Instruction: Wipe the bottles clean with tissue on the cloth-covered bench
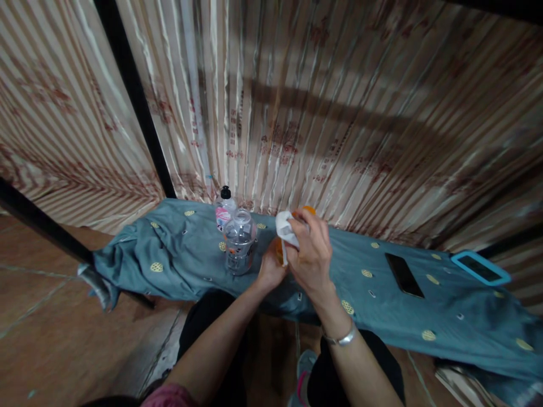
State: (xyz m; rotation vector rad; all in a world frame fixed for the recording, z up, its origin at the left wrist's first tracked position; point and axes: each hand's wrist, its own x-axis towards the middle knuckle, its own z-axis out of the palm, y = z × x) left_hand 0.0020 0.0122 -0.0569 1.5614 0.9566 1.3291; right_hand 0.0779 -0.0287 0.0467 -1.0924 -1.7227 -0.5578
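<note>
My left hand (272, 267) is closed around the lower part of an orange object (279, 250), whose kind I cannot make out because both hands cover most of it. My right hand (311, 249) grips a crumpled white tissue or cloth (287, 227) against that object. More orange shows just above the right-hand fingers. Left of my hands, a clear, wide plastic bottle (240, 249) with a dark print stands upright without a cap. Close behind it is a smaller clear bottle (224, 210) with a black cap and a pink label.
A blue-green cloth with yellow spots covers the narrow bench (186, 243). To the right lie a dark phone (404, 275) and a light-blue-framed device (481, 268). A striped curtain (275, 113) hangs behind, with black poles (136, 96) at the left. My knees are against the front edge.
</note>
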